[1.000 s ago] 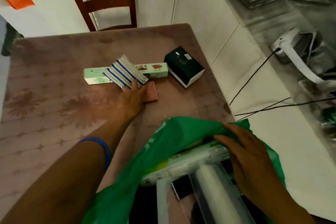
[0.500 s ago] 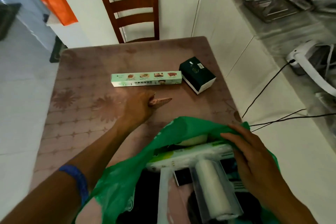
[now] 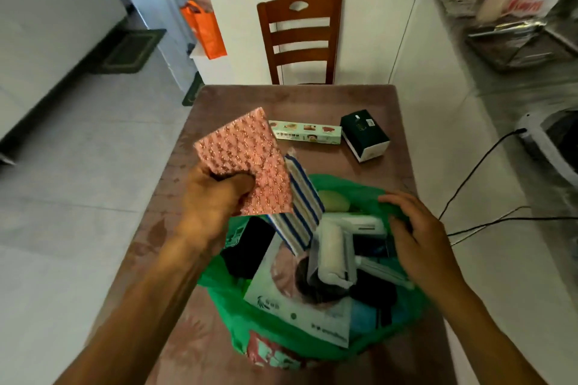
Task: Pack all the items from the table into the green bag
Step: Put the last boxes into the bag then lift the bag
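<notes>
Green bag (image 3: pixel 275 344) gapes on the brown table (image 3: pixel 300 103), its dark contents hard to make out. Left hand (image 3: pixel 215 203) grips a pink sponge cloth (image 3: pixel 247 162) and striped cloth (image 3: pixel 300 212) above it; right hand (image 3: pixel 419 237), fingers loose, touches the rim. Beyond: long carton (image 3: pixel 306 132), dark box (image 3: pixel 364 135).

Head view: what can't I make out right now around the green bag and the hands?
- Green bag: its bottom and lowest contents, hidden by a white box and a roll.
- Striped pack: partly covered by the pink pad that the left hand grips.
- Right hand: blurred; contact with the bag rim unclear.
- Long box print: too small.
</notes>
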The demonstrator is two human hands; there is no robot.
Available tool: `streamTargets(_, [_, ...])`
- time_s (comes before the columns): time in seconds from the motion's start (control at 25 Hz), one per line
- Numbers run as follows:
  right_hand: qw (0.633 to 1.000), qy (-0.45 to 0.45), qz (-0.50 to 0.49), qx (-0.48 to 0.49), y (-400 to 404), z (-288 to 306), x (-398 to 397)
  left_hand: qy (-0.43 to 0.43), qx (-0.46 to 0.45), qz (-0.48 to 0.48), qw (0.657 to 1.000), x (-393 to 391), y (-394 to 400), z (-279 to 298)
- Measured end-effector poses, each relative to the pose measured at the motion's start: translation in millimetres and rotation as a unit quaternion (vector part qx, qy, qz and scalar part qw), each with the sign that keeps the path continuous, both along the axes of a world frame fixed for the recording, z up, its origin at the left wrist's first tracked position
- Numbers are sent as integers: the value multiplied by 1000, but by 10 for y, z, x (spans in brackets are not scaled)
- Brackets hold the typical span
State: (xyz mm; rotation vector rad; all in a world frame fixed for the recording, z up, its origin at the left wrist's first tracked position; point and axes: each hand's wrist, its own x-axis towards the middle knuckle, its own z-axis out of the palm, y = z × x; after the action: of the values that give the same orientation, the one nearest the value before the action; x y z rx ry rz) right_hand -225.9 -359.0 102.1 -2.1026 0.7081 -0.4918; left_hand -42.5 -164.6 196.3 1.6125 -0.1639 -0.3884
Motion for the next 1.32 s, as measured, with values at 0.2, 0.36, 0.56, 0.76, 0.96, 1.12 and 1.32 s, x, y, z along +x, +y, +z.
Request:
streamTargets(0.2, [998,-33,-55,28,90,121,-87,-21,261,-43,964,-327,230,-785])
streamTargets(0.36, [990,-85,-105,36,97,400,-30,-179,469,-200,842,-263,367,-675])
streamTargets(0.56, [994,46,-53,-88,123,729,616,-375,358,-182,835,151,149,-352])
streamTargets(0.76, [895,288,-5,-341,-172,532,1790,-279,416,-436,748,1154,-384,-679])
streamTargets(0.96, [927,309,141,-159,-705,-558,3132,-180,332,-579,723,1614,-303,-1163])
streamTargets(1.12, [909,374,93,-158,-996,-1382,3792,-200,225,-559,773,1742,-93,-1436])
streamTargets(1.32, [881,426,28,-205,-892,-1753,4014,-191,214,-517,806,1797,-68,-1554])
